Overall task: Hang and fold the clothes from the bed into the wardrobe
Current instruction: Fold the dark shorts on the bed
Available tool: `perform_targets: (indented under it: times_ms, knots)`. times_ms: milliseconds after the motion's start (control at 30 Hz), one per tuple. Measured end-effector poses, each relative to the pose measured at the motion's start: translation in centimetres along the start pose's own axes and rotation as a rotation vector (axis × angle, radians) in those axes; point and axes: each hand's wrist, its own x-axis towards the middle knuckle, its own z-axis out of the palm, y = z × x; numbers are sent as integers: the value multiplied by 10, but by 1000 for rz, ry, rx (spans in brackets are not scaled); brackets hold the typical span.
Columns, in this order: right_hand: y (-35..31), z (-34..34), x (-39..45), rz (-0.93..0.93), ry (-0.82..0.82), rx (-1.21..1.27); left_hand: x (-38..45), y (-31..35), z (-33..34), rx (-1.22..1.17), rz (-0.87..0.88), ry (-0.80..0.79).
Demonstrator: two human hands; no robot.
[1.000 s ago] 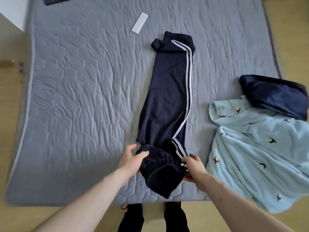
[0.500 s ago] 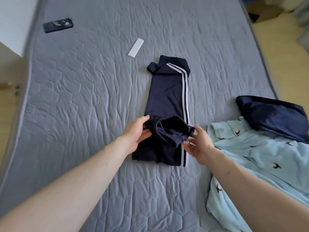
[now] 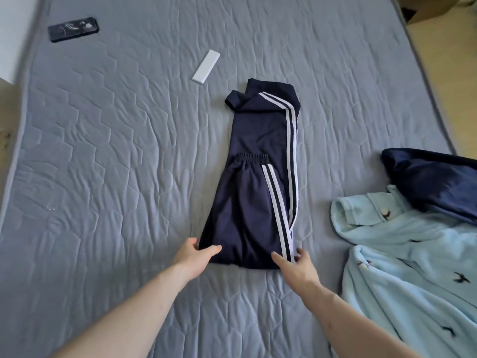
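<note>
Item: navy track trousers with twin white side stripes (image 3: 258, 182), smooth synthetic cloth. Location: flat on the grey quilted bed (image 3: 116, 151), directly ahead of both hands. Condition: partly folded; elastic waistband end doubled over, lying across the middle of the garment, with the fold edge nearest the hands. Long axis runs straight away from the person, leg cuffs at the far end, one cuff turned out to the left.

Left hand (image 3: 192, 257): at the near-left corner of the fold, thumb lying on the cloth, fingers partly tucked at the edge; fingers relaxed, nothing visibly gripped.

Right hand (image 3: 294, 264): at the near-right corner, just by the stripes, fingers spread and touching the cloth; no grip apparent.

Both hands are equally near, one to each corner, the fold edge spanning the gap between them.

Judgement: next fold likely needs the near edge or far cuffs carried along the long axis; slippery cloth may slide out of alignment.

Other stock: pale blue fleece garment with small dark bird print (image 3: 413, 267), right of the right hand; dark navy satin-like bundle (image 3: 433, 182) beyond it, touching. White flat rectangular bar (image 3: 206, 66) and black phone-like slab (image 3: 73, 29), well beyond the left hand. Wardrobe not in view.
</note>
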Motion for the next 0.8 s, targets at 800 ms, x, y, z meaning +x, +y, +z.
perform_targets:
  times_ms: [800]
  knots:
    - [89,-48,-107,361,-561,-391,-119,-45,-24,807,-270,-668]
